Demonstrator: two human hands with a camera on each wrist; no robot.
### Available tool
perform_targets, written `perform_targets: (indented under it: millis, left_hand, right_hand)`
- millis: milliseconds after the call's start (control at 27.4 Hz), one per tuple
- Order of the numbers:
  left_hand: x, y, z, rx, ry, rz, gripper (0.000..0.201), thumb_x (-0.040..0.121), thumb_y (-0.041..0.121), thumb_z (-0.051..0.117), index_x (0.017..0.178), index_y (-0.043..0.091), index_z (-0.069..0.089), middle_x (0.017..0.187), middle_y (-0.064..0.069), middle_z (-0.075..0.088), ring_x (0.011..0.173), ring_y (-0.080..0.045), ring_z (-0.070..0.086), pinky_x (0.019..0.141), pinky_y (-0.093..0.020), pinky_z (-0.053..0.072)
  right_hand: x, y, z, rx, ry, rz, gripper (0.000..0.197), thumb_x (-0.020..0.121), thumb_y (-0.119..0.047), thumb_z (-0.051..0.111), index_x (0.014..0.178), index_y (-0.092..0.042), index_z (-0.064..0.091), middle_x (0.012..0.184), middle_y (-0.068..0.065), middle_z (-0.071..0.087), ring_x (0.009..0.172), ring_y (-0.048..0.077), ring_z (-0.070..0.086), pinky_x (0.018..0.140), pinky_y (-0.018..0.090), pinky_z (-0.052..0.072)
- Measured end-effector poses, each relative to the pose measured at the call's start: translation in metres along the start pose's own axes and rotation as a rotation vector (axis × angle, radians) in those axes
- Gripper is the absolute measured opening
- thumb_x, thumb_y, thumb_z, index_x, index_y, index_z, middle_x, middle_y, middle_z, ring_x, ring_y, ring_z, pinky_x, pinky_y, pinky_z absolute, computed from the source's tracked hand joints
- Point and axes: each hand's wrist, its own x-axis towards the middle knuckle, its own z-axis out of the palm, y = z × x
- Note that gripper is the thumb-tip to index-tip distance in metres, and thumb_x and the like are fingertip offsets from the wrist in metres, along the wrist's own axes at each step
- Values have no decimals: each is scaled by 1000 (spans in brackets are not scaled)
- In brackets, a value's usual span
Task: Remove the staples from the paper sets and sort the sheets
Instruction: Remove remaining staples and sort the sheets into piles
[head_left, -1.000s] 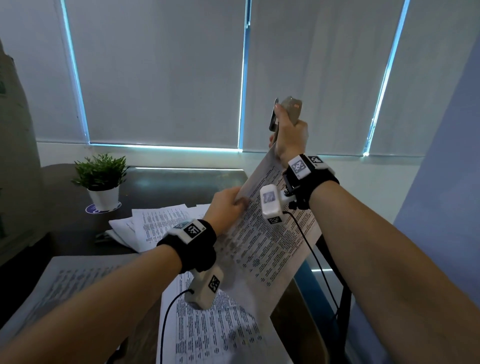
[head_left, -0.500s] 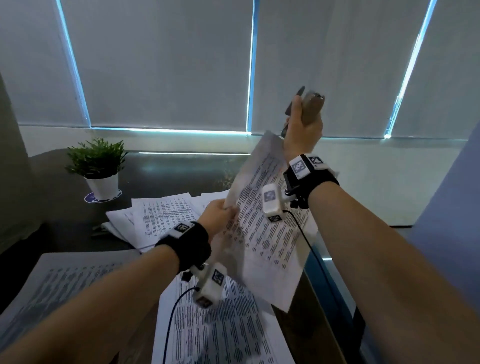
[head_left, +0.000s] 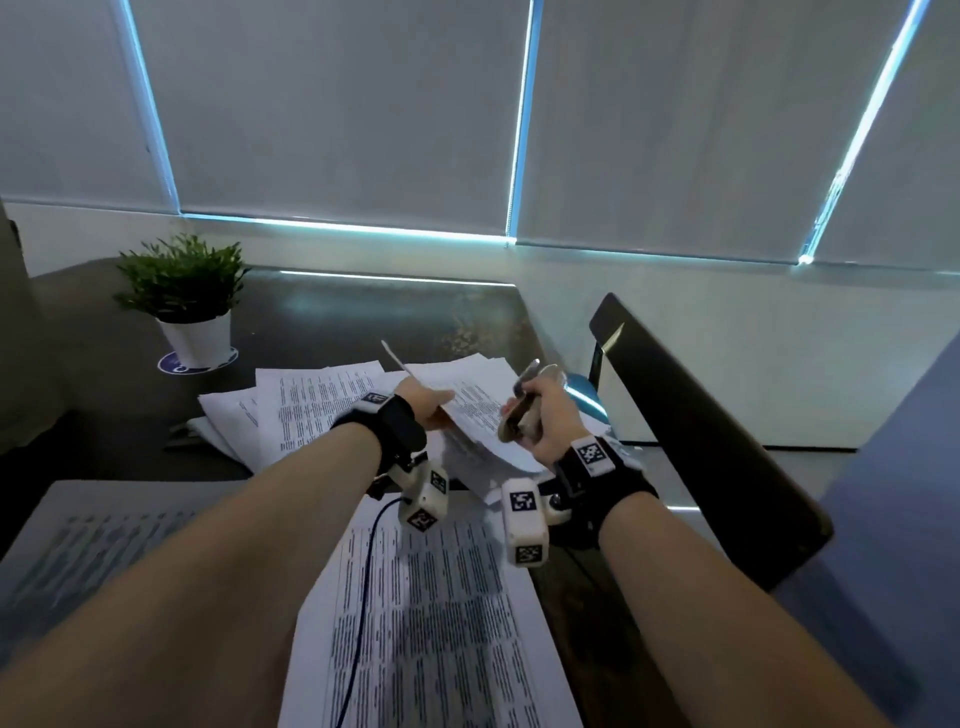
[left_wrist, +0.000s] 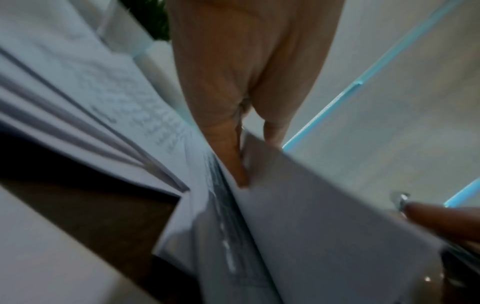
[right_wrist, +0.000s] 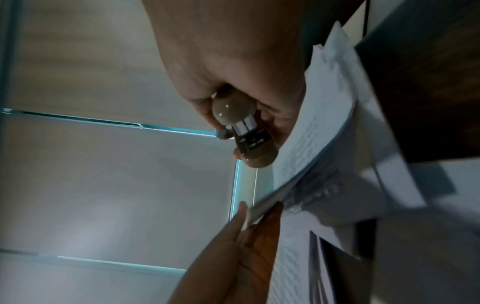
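Observation:
My left hand pinches the edge of a printed sheet between thumb and fingers. It holds the sheet tilted, low over the far paper pile on the dark table. My right hand grips a beige and chrome staple remover, just right of the sheet. The right wrist view shows the staple remover in my fist beside the sheet. A stapled set lies near me under my wrists.
A potted plant stands at the table's far left. More printed pages lie at the near left. A dark chair back rises just right of the table's edge. Closed window blinds fill the background.
Both hands have come down from in front of the blinds to just above the table. The sheet went down with them, towards the far pile.

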Motion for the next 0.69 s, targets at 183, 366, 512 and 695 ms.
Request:
perform_targets:
  millis: [183, 366, 512, 695]
  left_hand:
    - [-57, -4, -42, 234, 114, 24, 17, 94, 16, 56, 93, -1, 60, 102, -30, 56, 94, -37, 56, 81, -39, 44]
    - [-119, -55, -94, 555, 164, -3, 22, 92, 5, 49, 73, 13, 42, 69, -6, 37, 61, -18, 36, 60, -24, 35]
    - [-148, -96, -102, 561, 99, -69, 9, 88, 10, 57, 84, 3, 53, 75, -8, 49, 64, -19, 44, 57, -27, 33]
    - [-148, -129, -94, 782, 30, -106, 86, 79, 33, 73, 141, -6, 26, 145, -28, 27, 139, -39, 21, 113, -40, 20]
  right_hand:
    - [-38, 46, 20, 110, -99, 145, 19, 98, -19, 54, 85, -6, 53, 66, 12, 61, 64, 20, 58, 55, 31, 49]
    - [-78, 102, 23, 222, -146, 233, 19, 101, -24, 50, 94, -7, 47, 79, 14, 56, 66, 21, 56, 52, 30, 49]
    - [-88, 118, 15, 146, -167, 186, 24, 103, -29, 46, 99, -5, 47, 82, 16, 61, 67, 23, 57, 51, 28, 51]
    - [-86, 125, 8, -14, -119, 129, 20, 96, -26, 60, 98, -7, 59, 88, 14, 65, 81, 22, 65, 68, 36, 55]
